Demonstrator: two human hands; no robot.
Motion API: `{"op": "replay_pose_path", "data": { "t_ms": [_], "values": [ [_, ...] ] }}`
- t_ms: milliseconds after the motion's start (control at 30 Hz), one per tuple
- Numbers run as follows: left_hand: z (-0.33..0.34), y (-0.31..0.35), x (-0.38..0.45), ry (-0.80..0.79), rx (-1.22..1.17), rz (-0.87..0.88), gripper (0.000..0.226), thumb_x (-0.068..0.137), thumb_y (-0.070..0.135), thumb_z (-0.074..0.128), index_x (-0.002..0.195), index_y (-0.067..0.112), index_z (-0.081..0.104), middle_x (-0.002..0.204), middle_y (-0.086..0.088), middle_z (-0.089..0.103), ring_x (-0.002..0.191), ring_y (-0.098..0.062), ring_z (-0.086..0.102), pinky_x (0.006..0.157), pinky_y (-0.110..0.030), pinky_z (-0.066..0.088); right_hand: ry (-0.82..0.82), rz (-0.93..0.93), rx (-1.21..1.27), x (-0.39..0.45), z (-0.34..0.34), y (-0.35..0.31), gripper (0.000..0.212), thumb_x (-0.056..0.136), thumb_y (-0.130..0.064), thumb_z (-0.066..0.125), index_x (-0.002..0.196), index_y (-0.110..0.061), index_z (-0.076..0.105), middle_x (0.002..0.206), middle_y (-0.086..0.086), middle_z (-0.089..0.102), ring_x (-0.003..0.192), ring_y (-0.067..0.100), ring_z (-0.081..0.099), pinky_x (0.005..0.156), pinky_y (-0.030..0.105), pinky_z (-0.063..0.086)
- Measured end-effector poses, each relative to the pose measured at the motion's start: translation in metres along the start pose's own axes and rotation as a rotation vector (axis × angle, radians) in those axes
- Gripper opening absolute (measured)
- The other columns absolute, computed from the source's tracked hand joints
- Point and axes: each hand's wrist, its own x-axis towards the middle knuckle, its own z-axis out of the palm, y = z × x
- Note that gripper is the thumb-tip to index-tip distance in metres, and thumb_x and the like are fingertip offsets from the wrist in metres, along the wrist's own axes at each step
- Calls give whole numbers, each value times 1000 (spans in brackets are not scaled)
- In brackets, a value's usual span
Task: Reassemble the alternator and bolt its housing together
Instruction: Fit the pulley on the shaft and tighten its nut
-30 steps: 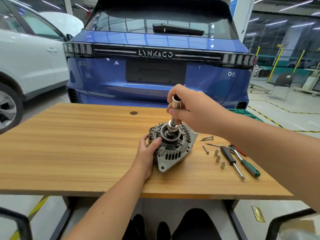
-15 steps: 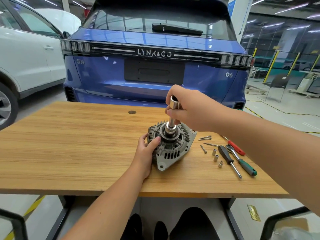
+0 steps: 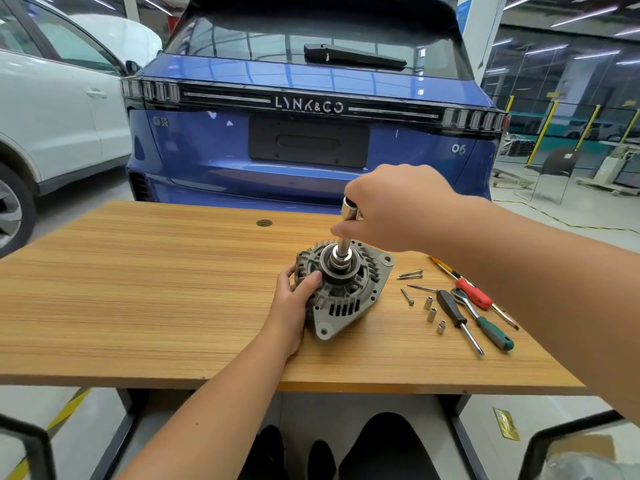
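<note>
I see the alternator (image 3: 343, 289) sitting on the wooden worktop (image 3: 138, 289), pulley side up, a little right of the middle. My left hand (image 3: 294, 303) grips its near-left rim, thumb laid on top by the pulley. My right hand (image 3: 388, 209) is curled round a shiny socket tool (image 3: 346, 230) standing upright on the pulley centre. Off to the right lie loose bolts (image 3: 410, 274), three small sockets (image 3: 433, 313), a black-handled driver (image 3: 457, 317), a ratchet with a green grip (image 3: 485, 320) and a red-handled screwdriver (image 3: 474, 292). A blue car (image 3: 311, 140) is parked just behind the worktop.
</note>
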Motion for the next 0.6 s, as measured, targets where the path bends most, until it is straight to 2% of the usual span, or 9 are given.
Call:
{"op": "replay_pose_path", "data": {
  "t_ms": [33, 100, 167, 200, 267, 333, 400, 500, 600],
  "values": [
    [3, 2, -3, 14, 34, 2, 92, 58, 61, 83, 137, 36, 42, 128, -7, 69, 106, -23, 75, 90, -45, 60, -11, 5, -23, 1, -3, -1, 51, 92, -69, 52, 68, -24, 47, 66, -4, 51, 55, 16, 47, 50, 26, 26],
    [8, 7, -10, 76, 219, 62, 100, 63, 76, 68, 148, 34, 37, 144, -2, 57, 127, -21, 62, 107, -48, 51, -49, 23, -87, 4, -8, -1, 54, 94, -72, 44, 69, -25, 48, 67, -3, 52, 55, 17, 48, 50, 27, 28],
    [12, 16, -20, 106, 464, 242, 103, 70, 86, 55, 156, 37, 30, 160, 9, 37, 145, -11, 37, 118, -41, 35, -88, 7, -117, 6, -11, 0, 56, 98, -71, 33, 74, -23, 50, 70, -2, 53, 57, 18, 49, 50, 29, 30],
    [15, 23, -25, 77, 563, 354, 98, 72, 87, 55, 155, 41, 29, 161, 15, 33, 146, -5, 30, 117, -35, 31, -115, -2, -123, 5, -12, 1, 57, 100, -69, 29, 81, -20, 51, 72, -2, 52, 59, 18, 49, 50, 30, 29],
    [25, 41, -30, -57, 711, 502, 76, 77, 75, 65, 143, 46, 42, 150, 25, 44, 137, 4, 38, 111, -32, 34, -177, -76, -200, 3, -15, 1, 46, 104, -62, 26, 99, -20, 45, 75, -2, 47, 61, 16, 46, 50, 31, 29],
    [37, 54, -29, -142, 791, 560, 38, 87, 56, 68, 119, 38, 62, 113, 31, 63, 109, 10, 53, 106, -45, 43, -219, -208, -326, 2, -18, 0, 27, 110, -48, 30, 116, -25, 43, 76, -4, 35, 60, 15, 42, 47, 32, 29],
    [40, 62, -28, -135, 798, 561, 16, 96, 40, 66, 108, 30, 70, 99, 25, 68, 97, 4, 59, 104, -54, 46, -252, -220, -289, 2, -22, 2, 26, 110, -41, 33, 125, -22, 43, 78, -4, 37, 62, 15, 44, 48, 32, 31],
    [39, 66, -26, -143, 831, 515, 15, 98, 40, 63, 107, 33, 72, 96, 19, 71, 93, -3, 64, 91, -51, 54, -238, -212, -35, 3, -28, 8, 28, 107, -35, 43, 132, -24, 48, 88, -3, 54, 77, 20, 56, 56, 32, 40],
    [39, 68, -28, -153, 851, 491, 16, 95, 46, 60, 110, 43, 66, 99, 22, 71, 95, -2, 64, 91, -48, 55, -179, -300, -92, 5, -31, 8, 23, 103, -29, 50, 120, -22, 64, 92, -1, 64, 91, 26, 62, 65, 34, 48]
  ]
}}
